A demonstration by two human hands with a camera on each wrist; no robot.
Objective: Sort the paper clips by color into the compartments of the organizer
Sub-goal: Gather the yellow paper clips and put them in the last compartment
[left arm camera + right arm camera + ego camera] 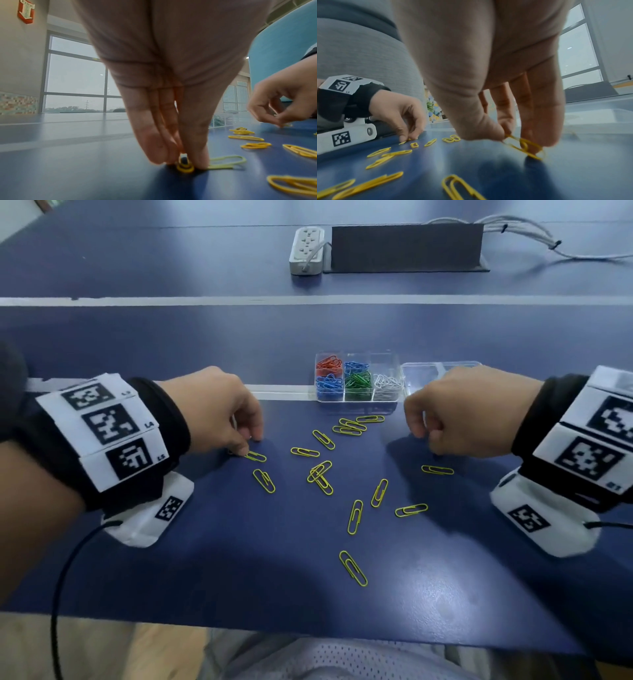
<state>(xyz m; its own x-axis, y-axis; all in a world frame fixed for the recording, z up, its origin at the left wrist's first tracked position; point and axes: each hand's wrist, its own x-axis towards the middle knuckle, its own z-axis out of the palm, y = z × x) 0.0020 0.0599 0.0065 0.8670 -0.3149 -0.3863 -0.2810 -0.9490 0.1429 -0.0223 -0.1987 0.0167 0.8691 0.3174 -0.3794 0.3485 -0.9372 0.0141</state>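
Across the dark blue tabletop (205, 559) lie light, springy yellow wire paper clips (355, 516), flat and slippery, so best pinched at a raised end. Left hand (219, 409) pinches one; right hand (459, 412) pinches several. Beyond them stands the clear plastic compartment organizer (388, 402).

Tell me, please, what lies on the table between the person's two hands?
In the head view, loose yellow paper clips lie scattered on the blue table between the left hand and right hand; the clear organizer sits just beyond them.
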